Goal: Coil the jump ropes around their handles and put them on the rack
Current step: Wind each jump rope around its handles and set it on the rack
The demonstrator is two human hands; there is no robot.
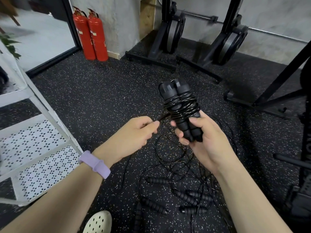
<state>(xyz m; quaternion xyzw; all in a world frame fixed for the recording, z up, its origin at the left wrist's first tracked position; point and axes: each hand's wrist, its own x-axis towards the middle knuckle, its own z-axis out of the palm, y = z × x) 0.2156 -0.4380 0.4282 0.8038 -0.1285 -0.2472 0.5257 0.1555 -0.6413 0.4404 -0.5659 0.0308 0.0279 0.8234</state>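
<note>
Handles (180,111) stand near upright, caps up, right hand (200,142) clutching them; left hand (134,132) pinches rope end (162,117).

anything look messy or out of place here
Yes: loose jump ropes lie tangled on the floor by the person's feet, cords crossing, uncoiled. The right hand grips paired handles while the left hand pinches the cord.
</note>
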